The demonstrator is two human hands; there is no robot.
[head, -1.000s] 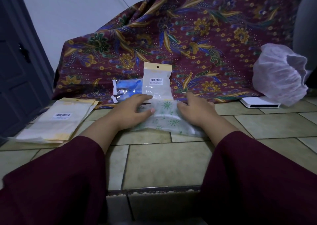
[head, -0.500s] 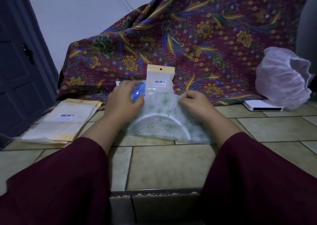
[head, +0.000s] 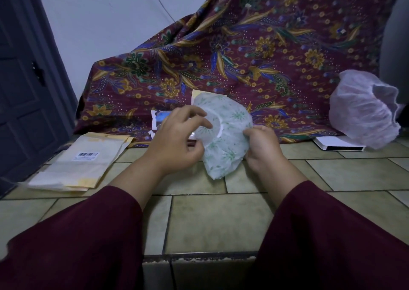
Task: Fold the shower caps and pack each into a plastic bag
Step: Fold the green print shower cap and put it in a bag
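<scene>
Your two hands hold a green-patterned shower cap [head: 225,135] lifted above the tiled worktop [head: 217,219], in front of the patterned cloth [head: 254,53] draped at the back. Your right hand [head: 263,146] grips the cap's right edge with curled fingers and thumb. Your left hand [head: 177,141] is at the cap's left side, fingers loosely curled, with the fingertips at the cap's white elastic rim; whether they pinch it or only touch it cannot be told. The cap is partly folded, its lower tip hanging down near the worktop.

Behind the cap, against the cloth, the yellow top of a plastic bag [head: 195,94] shows, most of it hidden by the cap. Just left of the cap, behind your left hand, lies a packed bag with blue contents [head: 160,118]. Farther left of the cap, a stack of flat plastic bags [head: 81,163] with a barcode label rests on the worktop. Well to the right of the cap, a pale pink shower cap [head: 363,110] stands puffed open, resting on a flat white box [head: 338,145]. Your dark red sleeves [head: 88,241] fill the foreground.
</scene>
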